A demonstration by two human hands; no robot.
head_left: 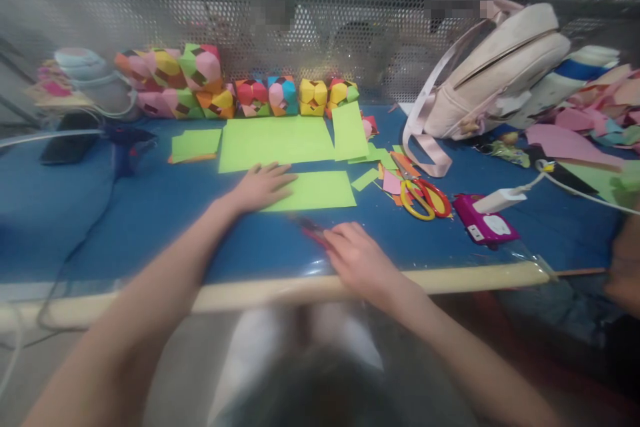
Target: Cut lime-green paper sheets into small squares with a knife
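My left hand [265, 188] lies flat with spread fingers on the left part of a light green paper strip [323, 191]. In my right hand [357, 257], near the table's front edge, is a slim red and dark utility knife [315, 233], blurred by motion. Its tip points left, just below the strip and apart from it. Behind the strip lies a larger green sheet [275, 140], with a folded green piece [350, 133] over its right end. Smaller green pieces [196, 145] are stacked to the left.
Scissors [425, 200] lie on paper scraps [393, 181], beside a purple power adapter [485, 219]. A row of folded paper blocks [253, 97] lines the back. A glue gun [123, 143] and phone [73, 139] are left; a backpack [490, 73] stands right. Someone's arm [625, 260] shows at right.
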